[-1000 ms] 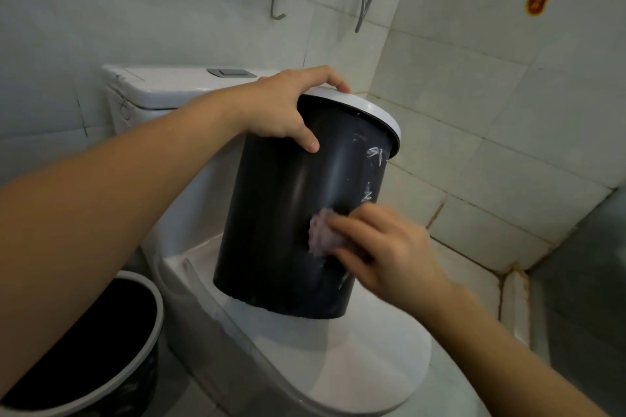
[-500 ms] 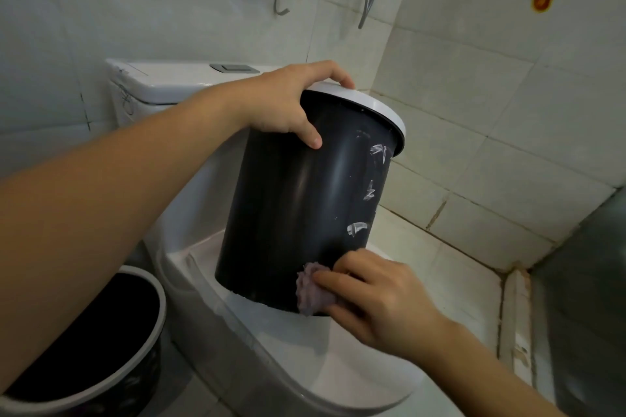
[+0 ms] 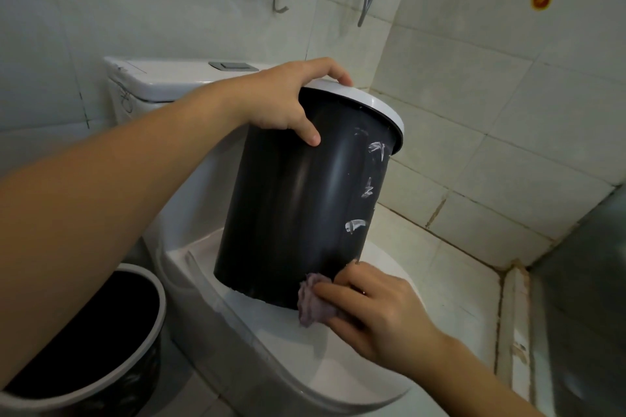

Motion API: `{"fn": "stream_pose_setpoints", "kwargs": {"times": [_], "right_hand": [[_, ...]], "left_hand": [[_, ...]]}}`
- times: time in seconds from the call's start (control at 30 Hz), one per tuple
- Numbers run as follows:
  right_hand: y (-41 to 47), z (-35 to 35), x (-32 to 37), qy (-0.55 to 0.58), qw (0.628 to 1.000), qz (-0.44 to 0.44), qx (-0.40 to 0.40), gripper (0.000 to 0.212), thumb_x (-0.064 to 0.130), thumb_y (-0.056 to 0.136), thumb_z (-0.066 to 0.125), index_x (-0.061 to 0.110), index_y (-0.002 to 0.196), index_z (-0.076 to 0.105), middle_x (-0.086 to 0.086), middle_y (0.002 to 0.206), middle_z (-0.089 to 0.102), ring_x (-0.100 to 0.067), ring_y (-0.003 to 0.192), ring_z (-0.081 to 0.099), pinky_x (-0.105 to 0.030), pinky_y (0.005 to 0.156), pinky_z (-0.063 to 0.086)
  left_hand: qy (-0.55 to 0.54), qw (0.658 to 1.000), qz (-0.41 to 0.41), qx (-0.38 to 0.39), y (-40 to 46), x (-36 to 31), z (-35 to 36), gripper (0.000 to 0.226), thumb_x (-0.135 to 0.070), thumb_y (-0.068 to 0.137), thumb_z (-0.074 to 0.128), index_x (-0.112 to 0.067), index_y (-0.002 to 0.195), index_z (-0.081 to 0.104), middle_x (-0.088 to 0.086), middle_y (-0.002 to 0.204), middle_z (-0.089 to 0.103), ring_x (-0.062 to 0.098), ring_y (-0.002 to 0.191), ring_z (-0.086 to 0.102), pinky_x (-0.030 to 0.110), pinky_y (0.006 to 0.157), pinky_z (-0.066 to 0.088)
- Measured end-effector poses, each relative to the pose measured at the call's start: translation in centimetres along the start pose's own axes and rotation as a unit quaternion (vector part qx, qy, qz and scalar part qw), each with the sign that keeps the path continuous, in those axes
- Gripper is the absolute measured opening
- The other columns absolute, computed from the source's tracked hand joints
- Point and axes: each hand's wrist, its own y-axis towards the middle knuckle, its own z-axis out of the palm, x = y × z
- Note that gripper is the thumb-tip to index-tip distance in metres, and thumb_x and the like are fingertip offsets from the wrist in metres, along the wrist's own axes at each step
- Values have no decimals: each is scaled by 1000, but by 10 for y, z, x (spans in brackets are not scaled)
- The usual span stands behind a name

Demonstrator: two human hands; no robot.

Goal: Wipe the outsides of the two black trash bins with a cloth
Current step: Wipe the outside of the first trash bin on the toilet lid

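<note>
Setting: a tiled bathroom, seen from a head-worn camera looking down at two bare arms
Bin being wiped: a black trash bin [image 3: 298, 206] with a white rim stood tilted on the closed toilet lid [image 3: 338, 366], its top leaning away toward the corner wall
Left hand: the left hand [image 3: 288, 101] gripped the bin's rim from above, fingers curled over the white edge and thumb pressed on the black wall
Right hand: the right hand [image 3: 369, 311] pinched a small purple cloth [image 3: 313, 303] and held it against the bin's lower edge, right where the base met the lid
Marks: several whitish smears [image 3: 367, 186] ran down the bin's right side, above the cloth, and looked not yet wiped
Second bin: another black trash bin [image 3: 84, 338] with a pale rim sat on the floor at lower left, beside the toilet, untouched by either hand
Stage, as a judgement: the first bin seemed partly wiped; the second was likely yet to do
Risk, tipping: the bin rested on one edge of its base on a smooth, curved lid, so a firm push from the cloth could slide it off if the left grip eased
Risk, missed dirt: the small bunched cloth covered little, so the smears could be passed over unless the bin was turned
</note>
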Motion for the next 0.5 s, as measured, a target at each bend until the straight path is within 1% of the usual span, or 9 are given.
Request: {"fn": "stream_pose_setpoints", "kwargs": {"times": [0.07,0.1,0.23,0.3,0.4,0.5], "right_hand": [[3,-2,-5,-10,1000,-13,-1,23,32,98,63,19,115,71,0,96,63,-15,80,58,-25,63,50],[7,-5,-9,-18,1000,-6,-13,25,32,98,62,18,117,70,-1,97,63,-16,81,58,-26,64,51],[24,-12,-20,-30,992,79,-94,28,31,94,64,14,116,71,-2,101,66,-16,89,61,-27,72,55],[21,-8,-13,-16,994,71,-84,27,31,94,65,15,115,71,-2,98,64,-16,86,60,-27,70,54],[6,1,0,5,999,24,-33,24,30,95,67,18,115,71,-1,96,62,-17,80,58,-30,63,52],[3,2,0,-1,1000,3,-20,23,32,98,63,19,115,71,0,96,62,-18,79,58,-31,61,51]], "left_hand": [[0,1000,0,2,0,-1,0,79,-7,68,86,-48,124,48,-14,114,58,7,100,59,27,79,52],[2,1000,1,2,0,-1,0,79,-7,68,86,-48,124,48,-13,114,58,8,100,59,27,80,52],[3,1000,1,0,0,-2,2,79,-6,67,87,-48,123,49,-14,114,57,11,103,60,32,85,53],[1,1000,1,-2,0,-2,2,79,-6,67,87,-49,122,49,-13,115,57,13,103,60,32,85,53],[-4,1000,1,-4,-1,-1,1,78,-5,67,86,-49,121,49,-12,116,58,11,102,60,30,83,52],[-6,1000,-2,-1,-1,-1,0,78,-6,68,86,-49,122,50,-18,111,57,5,99,59,25,77,51]]}}
